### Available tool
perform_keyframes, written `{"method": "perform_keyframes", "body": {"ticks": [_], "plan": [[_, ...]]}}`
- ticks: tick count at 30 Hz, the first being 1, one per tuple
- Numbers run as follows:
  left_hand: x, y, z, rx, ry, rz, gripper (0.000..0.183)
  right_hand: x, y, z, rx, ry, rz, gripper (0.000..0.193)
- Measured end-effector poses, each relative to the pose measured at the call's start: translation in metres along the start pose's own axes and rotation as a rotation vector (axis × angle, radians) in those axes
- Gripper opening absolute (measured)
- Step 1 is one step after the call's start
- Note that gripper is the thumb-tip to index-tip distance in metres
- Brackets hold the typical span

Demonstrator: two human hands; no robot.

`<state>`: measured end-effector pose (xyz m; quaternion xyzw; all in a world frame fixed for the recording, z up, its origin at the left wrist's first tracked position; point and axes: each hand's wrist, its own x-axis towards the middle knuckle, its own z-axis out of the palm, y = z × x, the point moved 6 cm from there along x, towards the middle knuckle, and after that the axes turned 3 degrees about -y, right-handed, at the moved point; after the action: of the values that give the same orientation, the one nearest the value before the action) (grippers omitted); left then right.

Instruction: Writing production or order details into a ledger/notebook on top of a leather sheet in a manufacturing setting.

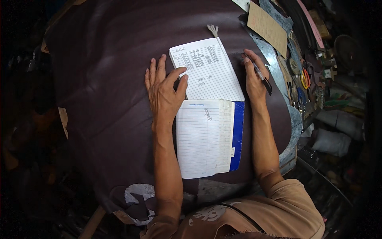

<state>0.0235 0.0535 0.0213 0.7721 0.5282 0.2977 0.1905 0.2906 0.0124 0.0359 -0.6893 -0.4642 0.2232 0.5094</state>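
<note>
Paper, thin and floppy, is making up the notebook (209, 115) lying open at the frame's centre on a dark brown leather hide (103, 79); it is looking light, its pages likely to curl, so the stiffer blue cover edge is the safer place to grip. Your left hand (164, 93) is resting flat, fingers spread, thumb pressing the upper page's left edge. Your right hand (254, 77) is lying right of the notebook, fingers together, holding a dark pen (263, 79). Farther upper right, scissors (304, 79) and a cardboard piece (267, 24) are sitting on the cluttered bench.

White ruled-paper notebook (207, 119) with a blue cover edge lies on a dark maroon leather sheet (107, 79); black slim pen (263, 79); tan cardboard piece (267, 24).
</note>
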Motion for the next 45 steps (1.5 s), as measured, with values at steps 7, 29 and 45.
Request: {"method": "perform_keyframes", "body": {"ticks": [7,29,45], "plan": [[0.0013,0.0021,-0.0001,-0.004,-0.006,-0.006,0.025,0.0014,-0.0005,-0.0013,-0.059,-0.006,-0.009,0.033],[0.0017,0.0019,-0.0002,-0.003,-0.009,-0.042,0.025,0.001,-0.0046,-0.0003,-0.091,-0.012,-0.055,0.031],[0.0006,0.0005,0.0007,0.033,-0.026,-0.043,0.033,-0.0019,0.0021,0.0052,0.082,-0.07,0.032,0.03]]}}
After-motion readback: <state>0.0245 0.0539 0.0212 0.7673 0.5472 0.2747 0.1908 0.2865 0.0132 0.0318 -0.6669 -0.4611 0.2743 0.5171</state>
